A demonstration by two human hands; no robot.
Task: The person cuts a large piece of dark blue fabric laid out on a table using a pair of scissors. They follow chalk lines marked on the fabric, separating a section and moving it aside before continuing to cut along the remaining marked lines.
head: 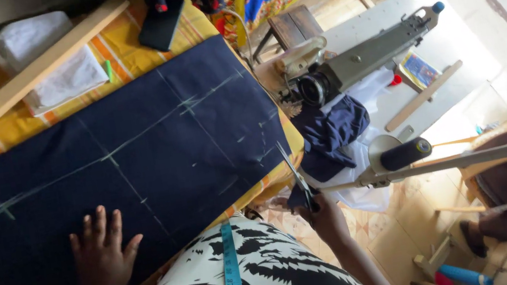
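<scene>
**Hand flat on dark cloth, scissors at its edge**

Head view, looking down at a work table. A big sheet of navy fabric (133, 155) w/ pale chalk lines lies across it, over a yellow-orange striped cloth (7, 127). Left hand (102, 254) rests on the fabric near the bottom edge, palm down, fingers spread, grasping nothing. Right hand (324, 214) is clenched round the handles of scissors (296, 175); blades point up & away, tip just at the fabric's right edge. Can't tell if the blades are cutting into it. A blue tape measure (231, 275) hangs down the person's black-and-white patterned top (275, 281), btwn the two arms.

Top left: a long wooden ruler (32, 72) lies across folded white cloth (64, 81). A black phone (161, 23) sits near the top edge. Right of the table: a sewing machine (362, 57) tipped on its side, w/ a dark blue cloth bundle (333, 133) just beside it.
</scene>
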